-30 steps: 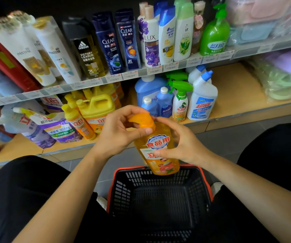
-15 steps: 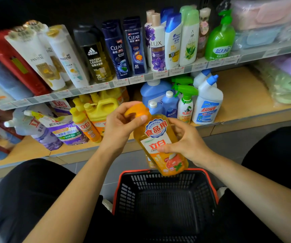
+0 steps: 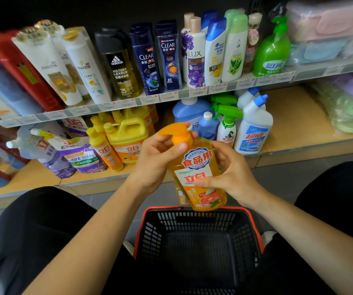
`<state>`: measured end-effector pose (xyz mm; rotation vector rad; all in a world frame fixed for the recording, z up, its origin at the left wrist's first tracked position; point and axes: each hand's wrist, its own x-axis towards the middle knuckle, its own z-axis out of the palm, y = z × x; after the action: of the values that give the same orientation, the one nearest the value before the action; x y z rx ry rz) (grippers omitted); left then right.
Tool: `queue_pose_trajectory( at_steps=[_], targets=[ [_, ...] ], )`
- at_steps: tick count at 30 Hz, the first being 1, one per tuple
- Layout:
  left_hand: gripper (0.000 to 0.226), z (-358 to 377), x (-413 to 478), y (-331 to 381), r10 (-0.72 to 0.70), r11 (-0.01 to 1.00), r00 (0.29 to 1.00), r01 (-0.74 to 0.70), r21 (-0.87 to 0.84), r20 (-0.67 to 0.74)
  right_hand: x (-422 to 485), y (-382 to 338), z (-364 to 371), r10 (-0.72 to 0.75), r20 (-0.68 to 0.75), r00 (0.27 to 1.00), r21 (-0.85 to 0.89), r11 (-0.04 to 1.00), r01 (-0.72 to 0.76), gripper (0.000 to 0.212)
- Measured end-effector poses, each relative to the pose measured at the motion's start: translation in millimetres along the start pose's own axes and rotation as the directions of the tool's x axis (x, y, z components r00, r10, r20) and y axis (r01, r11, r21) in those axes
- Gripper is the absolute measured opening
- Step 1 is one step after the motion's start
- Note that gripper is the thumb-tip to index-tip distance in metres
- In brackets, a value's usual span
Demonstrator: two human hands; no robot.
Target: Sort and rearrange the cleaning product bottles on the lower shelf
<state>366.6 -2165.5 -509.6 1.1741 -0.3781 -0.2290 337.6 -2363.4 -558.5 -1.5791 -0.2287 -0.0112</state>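
An orange dish-soap pump bottle [image 3: 201,179] is held up in front of the lower shelf [image 3: 288,122], above the basket. My left hand [image 3: 156,158] grips its neck just under the orange pump head. My right hand [image 3: 230,173] holds its body from the right, thumb on the label. On the lower shelf stand yellow detergent jugs [image 3: 128,135], a small yellow bottle [image 3: 105,150], purple refill pouches [image 3: 75,156], blue bottles [image 3: 192,111], a green-trigger spray bottle [image 3: 227,128] and a white toilet cleaner bottle [image 3: 254,128].
A black basket with a red rim [image 3: 196,241] sits on the floor between my knees. The upper shelf [image 3: 171,96] carries shampoo and body-wash bottles. Packs of plastic items [image 3: 349,103] lie at the shelf's right end. Bare wood shows right of the toilet cleaner.
The orange bottle has been lifted and tilted so its label faces me. My left hand shifted from the pump head to the neck; the view moved slightly left.
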Motion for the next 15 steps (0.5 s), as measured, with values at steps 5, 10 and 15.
queue_pose_trajectory(
  at_steps=[5,10,15],
  targets=[
    [0.023,13,-1,-13,0.16,0.986,0.929,-0.135,0.097,-0.332,-1,5,8,-0.058,-0.103,0.993,-0.054,0.997,0.053,0.082],
    [0.038,8,-2,-20,0.154,0.984,0.88,-0.095,0.152,-0.448,0,12,13,-0.112,-0.172,0.979,-0.174,0.981,0.081,0.075],
    [0.019,4,1,-18,0.089,0.988,0.941,-0.041,0.152,-0.327,3,9,1,0.013,-0.079,0.997,-0.049,0.999,-0.017,0.081]
  ],
)
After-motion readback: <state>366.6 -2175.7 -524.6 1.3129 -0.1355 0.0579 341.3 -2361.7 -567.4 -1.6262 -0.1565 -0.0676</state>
